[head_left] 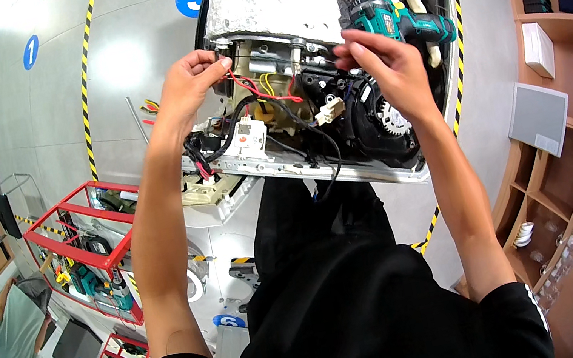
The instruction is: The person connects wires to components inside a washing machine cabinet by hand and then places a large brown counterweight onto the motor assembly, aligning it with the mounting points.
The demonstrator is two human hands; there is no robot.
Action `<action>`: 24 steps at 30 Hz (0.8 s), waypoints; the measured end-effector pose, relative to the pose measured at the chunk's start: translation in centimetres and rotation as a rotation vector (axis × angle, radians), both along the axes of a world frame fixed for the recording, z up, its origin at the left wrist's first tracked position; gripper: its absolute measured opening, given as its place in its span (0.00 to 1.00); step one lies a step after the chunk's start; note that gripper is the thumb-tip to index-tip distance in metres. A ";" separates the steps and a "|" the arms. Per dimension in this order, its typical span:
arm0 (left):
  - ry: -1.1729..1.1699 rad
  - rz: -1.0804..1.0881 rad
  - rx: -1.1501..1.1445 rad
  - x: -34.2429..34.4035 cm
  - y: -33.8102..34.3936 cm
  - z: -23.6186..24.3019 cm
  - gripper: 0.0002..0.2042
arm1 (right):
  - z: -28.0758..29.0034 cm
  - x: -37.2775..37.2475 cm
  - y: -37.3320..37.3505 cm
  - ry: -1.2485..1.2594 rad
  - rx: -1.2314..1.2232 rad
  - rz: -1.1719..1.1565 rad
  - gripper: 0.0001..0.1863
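Both my hands are over an opened washing machine [308,169], whose wiring and inner parts lie bare. My left hand [190,88] pinches thumb and forefinger at the left edge of the pale counterweight block [274,1]. Red wires [260,93] hang right below those fingertips, with yellow wires [267,84] beside them. My right hand [391,68] has its fingers drawn together, slightly blurred, above a black housing with a white gear [392,118]. What either pinch holds is too small to name. A white connector [330,111] dangles between the hands.
A green cordless drill [392,18] lies on the machine's right side, close to my right hand. Red tool racks [80,250] stand at the left, and a person in a light green top [15,334] is beyond them. Wooden shelves [558,177] line the right.
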State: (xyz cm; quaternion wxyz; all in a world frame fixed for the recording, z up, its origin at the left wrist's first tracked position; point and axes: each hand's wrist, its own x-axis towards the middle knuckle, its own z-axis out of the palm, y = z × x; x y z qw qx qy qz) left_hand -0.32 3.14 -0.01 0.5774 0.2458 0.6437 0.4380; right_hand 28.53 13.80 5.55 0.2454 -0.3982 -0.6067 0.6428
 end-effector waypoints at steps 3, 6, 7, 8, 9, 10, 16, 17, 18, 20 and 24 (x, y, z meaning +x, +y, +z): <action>0.114 0.010 0.032 0.2 -0.4 0.4 0.08 | 0.5 3.7 -2.4 -0.039 -0.021 -0.074 0.15; 0.166 0.019 0.022 -0.2 -0.6 0.5 0.07 | 0.2 7.2 -5.0 -0.083 -0.080 -0.127 0.15; 0.180 0.025 0.046 -0.5 -0.7 0.4 0.07 | 0.1 8.2 -6.1 -0.123 -0.102 -0.124 0.15; 0.186 0.025 0.065 -0.2 -0.8 0.6 0.07 | 0.2 9.0 -7.4 -0.142 -0.155 -0.099 0.16; 0.193 0.025 0.083 0.2 -1.0 0.7 0.07 | 0.2 9.5 -8.5 -0.185 -0.202 -0.043 0.16; 0.206 0.039 0.083 0.5 -1.3 1.1 0.08 | 0.5 9.8 -9.7 -0.223 -0.246 0.089 0.16; 0.113 0.105 0.039 0.5 -1.8 1.2 0.10 | -3.8 9.1 -16.1 -0.241 0.057 0.654 0.23; 0.100 0.108 0.033 0.6 -1.9 1.2 0.10 | -5.4 8.8 -17.2 -0.251 0.289 0.674 0.24; 0.085 0.109 0.030 0.6 -1.9 1.2 0.10 | -6.5 8.4 -18.1 -0.237 0.285 0.621 0.23; 0.053 0.110 0.023 0.7 -2.1 1.2 0.10 | -7.6 7.4 -19.0 -0.207 0.281 0.517 0.22; -0.051 0.088 0.031 0.7 -3.0 1.1 0.10 | -5.6 7.2 -19.5 -0.170 -0.416 0.314 0.20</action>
